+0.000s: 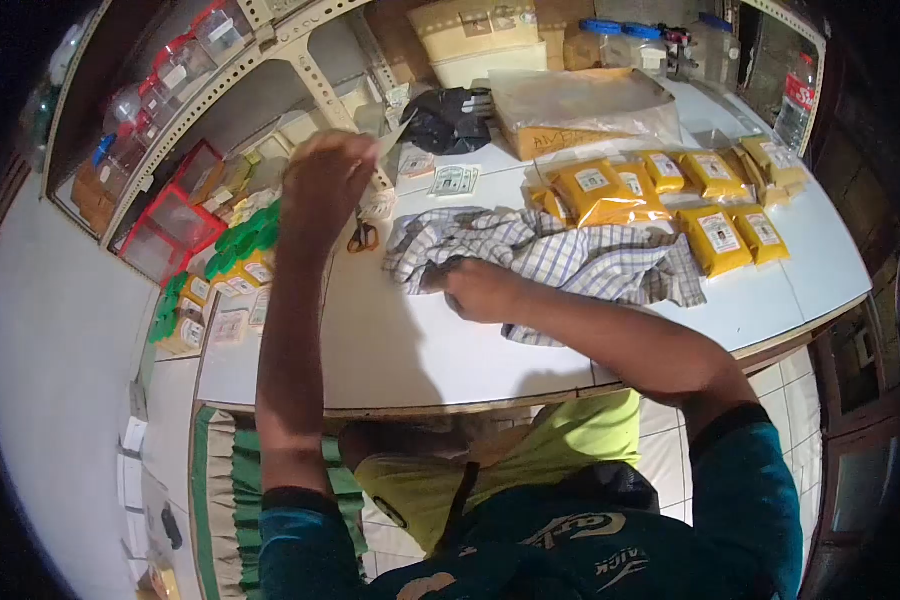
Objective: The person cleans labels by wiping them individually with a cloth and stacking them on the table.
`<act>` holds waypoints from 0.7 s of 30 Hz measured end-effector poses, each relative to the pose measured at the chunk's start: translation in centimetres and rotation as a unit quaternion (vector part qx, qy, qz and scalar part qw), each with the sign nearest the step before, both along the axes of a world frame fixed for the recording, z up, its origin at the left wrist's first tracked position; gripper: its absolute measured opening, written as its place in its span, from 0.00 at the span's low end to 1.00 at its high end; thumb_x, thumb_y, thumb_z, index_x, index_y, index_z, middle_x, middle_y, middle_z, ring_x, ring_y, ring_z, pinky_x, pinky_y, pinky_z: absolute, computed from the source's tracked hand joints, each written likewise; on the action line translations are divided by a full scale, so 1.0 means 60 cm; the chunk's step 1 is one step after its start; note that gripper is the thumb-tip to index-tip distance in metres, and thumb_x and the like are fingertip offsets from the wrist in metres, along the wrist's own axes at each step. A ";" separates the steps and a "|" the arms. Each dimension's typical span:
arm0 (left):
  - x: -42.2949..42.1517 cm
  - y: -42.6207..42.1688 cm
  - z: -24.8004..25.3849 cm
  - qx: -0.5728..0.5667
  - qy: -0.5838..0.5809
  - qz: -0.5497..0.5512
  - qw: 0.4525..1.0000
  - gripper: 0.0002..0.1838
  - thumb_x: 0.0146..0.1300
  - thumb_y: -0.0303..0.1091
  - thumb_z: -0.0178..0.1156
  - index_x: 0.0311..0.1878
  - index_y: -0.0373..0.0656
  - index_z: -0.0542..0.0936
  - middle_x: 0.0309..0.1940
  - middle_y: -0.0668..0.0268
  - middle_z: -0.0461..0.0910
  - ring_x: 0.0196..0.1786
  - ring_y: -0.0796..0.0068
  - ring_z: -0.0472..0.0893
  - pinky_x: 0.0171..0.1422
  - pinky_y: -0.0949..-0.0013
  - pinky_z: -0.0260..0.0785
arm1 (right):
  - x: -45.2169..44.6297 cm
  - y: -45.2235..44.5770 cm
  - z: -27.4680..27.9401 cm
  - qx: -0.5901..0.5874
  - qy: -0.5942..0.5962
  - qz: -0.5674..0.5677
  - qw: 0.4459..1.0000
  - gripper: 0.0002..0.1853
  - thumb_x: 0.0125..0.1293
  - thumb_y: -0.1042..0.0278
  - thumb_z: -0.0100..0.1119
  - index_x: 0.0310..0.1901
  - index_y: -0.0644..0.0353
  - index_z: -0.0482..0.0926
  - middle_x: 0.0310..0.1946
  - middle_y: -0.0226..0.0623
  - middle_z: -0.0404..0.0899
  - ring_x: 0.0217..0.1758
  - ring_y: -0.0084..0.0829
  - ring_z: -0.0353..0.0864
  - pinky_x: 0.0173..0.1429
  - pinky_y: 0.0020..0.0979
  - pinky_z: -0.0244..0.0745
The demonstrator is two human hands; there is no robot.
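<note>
My left hand (pixel 330 170) is raised over the left side of the white table, with its fingers closed on a small pale paper label (pixel 394 140). My right hand (pixel 482 291) rests on a crumpled checked cloth (pixel 550 250), its fingertips closed on a darker fold at the near left end. Orange-handled scissors (pixel 363 238) lie just left of the cloth. Printed labels (pixel 455 180) sit in a small stack beyond it, and a black plastic bag (pixel 450 120) lies behind them.
Yellow packets with labels (pixel 715 240) lie at the right, before a large plastic-covered box (pixel 585 105). Green-lidded jars (pixel 245 240) line the left edge, beside a metal shelf (pixel 220 90) and red-framed clear containers (pixel 170 230). Blue-lidded jars (pixel 645 50) stand at the back.
</note>
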State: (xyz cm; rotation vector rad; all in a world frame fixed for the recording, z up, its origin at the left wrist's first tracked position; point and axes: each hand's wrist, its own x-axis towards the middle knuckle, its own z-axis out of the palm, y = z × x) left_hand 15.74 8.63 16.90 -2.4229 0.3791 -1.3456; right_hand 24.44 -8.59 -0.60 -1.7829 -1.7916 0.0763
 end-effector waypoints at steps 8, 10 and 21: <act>0.185 0.091 -0.252 -0.008 0.231 -0.033 0.972 0.12 0.53 0.27 0.64 0.43 0.41 0.83 0.45 0.56 0.85 0.47 0.56 0.83 0.54 0.57 0.77 | 0.004 0.006 -0.019 0.010 0.011 0.018 1.000 0.26 0.55 0.82 0.52 0.57 0.61 0.81 0.41 0.59 0.84 0.49 0.53 0.85 0.57 0.47 0.80; 0.152 0.116 -0.242 0.016 0.250 -0.009 0.968 0.11 0.57 0.29 0.63 0.44 0.43 0.83 0.45 0.57 0.84 0.50 0.55 0.83 0.58 0.56 0.76 | -0.002 -0.005 -0.001 -0.033 0.014 0.003 0.999 0.25 0.54 0.82 0.53 0.56 0.63 0.81 0.40 0.61 0.84 0.48 0.54 0.85 0.56 0.47 0.80; -0.272 0.229 -0.238 -0.217 0.346 0.246 0.879 0.24 0.55 0.23 0.55 0.59 0.41 0.78 0.53 0.48 0.81 0.59 0.48 0.79 0.65 0.52 0.72 | 0.003 0.004 -0.017 0.066 -0.017 0.044 0.997 0.22 0.59 0.83 0.52 0.57 0.63 0.79 0.41 0.56 0.84 0.42 0.56 0.85 0.51 0.50 0.80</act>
